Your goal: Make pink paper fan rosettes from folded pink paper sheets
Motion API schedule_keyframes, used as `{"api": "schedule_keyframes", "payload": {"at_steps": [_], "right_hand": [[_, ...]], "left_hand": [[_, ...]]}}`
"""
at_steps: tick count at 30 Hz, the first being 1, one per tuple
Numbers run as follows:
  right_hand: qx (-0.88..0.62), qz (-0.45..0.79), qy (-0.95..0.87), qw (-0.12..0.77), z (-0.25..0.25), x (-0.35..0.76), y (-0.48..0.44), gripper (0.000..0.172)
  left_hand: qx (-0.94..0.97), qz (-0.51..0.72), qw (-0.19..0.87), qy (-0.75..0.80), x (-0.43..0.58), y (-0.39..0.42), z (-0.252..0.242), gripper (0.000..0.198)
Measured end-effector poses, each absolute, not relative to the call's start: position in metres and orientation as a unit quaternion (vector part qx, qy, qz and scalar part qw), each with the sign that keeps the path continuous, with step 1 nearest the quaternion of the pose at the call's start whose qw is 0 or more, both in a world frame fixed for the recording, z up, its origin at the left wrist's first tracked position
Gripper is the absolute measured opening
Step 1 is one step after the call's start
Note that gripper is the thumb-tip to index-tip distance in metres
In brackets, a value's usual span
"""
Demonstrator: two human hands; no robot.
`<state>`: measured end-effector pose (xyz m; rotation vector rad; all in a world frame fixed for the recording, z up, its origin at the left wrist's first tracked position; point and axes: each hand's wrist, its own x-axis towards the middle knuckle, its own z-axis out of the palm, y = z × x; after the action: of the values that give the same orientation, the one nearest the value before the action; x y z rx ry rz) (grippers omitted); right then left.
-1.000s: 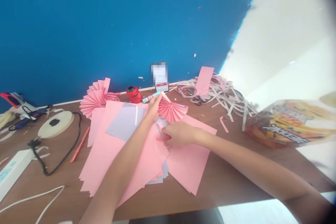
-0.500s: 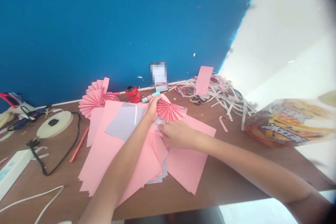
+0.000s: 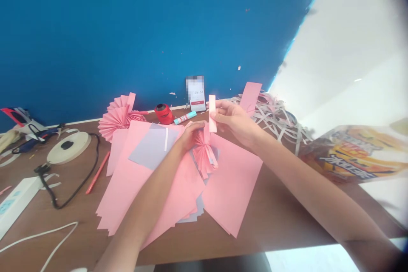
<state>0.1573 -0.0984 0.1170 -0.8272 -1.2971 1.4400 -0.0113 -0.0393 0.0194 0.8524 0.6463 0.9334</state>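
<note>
My left hand (image 3: 190, 135) is closed on the upper end of a pleated pink paper fan (image 3: 204, 155), which hangs folded over the paper sheets. Between the thumb and fingers of my right hand (image 3: 234, 120) is a narrow light-pink paper strip (image 3: 212, 114), held upright just above the fan. Whether the strip's lower end touches the fan I cannot tell. Under both hands lie fanned-out pink paper sheets (image 3: 234, 182), with a lilac sheet (image 3: 149, 148) and a thin white strip (image 3: 166, 140) on top at the left.
Other pleated fans (image 3: 115, 120) stand at the wall, near a red roll (image 3: 163, 114), a glue stick (image 3: 185, 117) and a propped phone (image 3: 196, 97). Paper scraps (image 3: 270, 117) and a plastic bag (image 3: 357, 153) are right; a pink pen (image 3: 97, 173), cable and power strip (image 3: 19, 199) are left.
My right hand has risen from the sheets below the fan to above it, now with the paper strip upright. The fan has turned downward and narrowed in my left hand.
</note>
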Motion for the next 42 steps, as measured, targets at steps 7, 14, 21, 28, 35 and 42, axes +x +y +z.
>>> {"api": "schedule_keyframes", "payload": {"at_steps": [7,14,21,28,35,42], "right_hand": [[-0.332,0.638,-0.516,0.465,0.092,0.152,-0.086,0.034],[-0.307,0.649,-0.578,0.388,0.088,0.152,-0.086,0.034],[-0.305,0.657,-0.563,0.398,0.085,0.152,-0.084,0.033],[-0.296,0.649,-0.555,0.429,0.083,0.151,-0.083,0.029],[-0.306,0.642,-0.558,0.427,0.077,0.151,-0.08,0.028],[-0.316,0.63,-0.567,0.426,0.078,0.151,-0.081,0.028]], "left_hand": [[0.404,0.398,0.782,0.259,-0.012,-0.042,0.02,0.022],[0.369,0.421,0.785,0.265,-0.011,-0.04,0.017,0.023],[0.367,0.43,0.785,0.254,-0.011,-0.042,0.023,0.027],[0.355,0.432,0.792,0.244,-0.011,-0.039,0.019,0.026],[0.338,0.435,0.79,0.268,-0.011,-0.037,0.016,0.026],[0.36,0.433,0.787,0.252,-0.011,-0.038,0.018,0.028]]}}
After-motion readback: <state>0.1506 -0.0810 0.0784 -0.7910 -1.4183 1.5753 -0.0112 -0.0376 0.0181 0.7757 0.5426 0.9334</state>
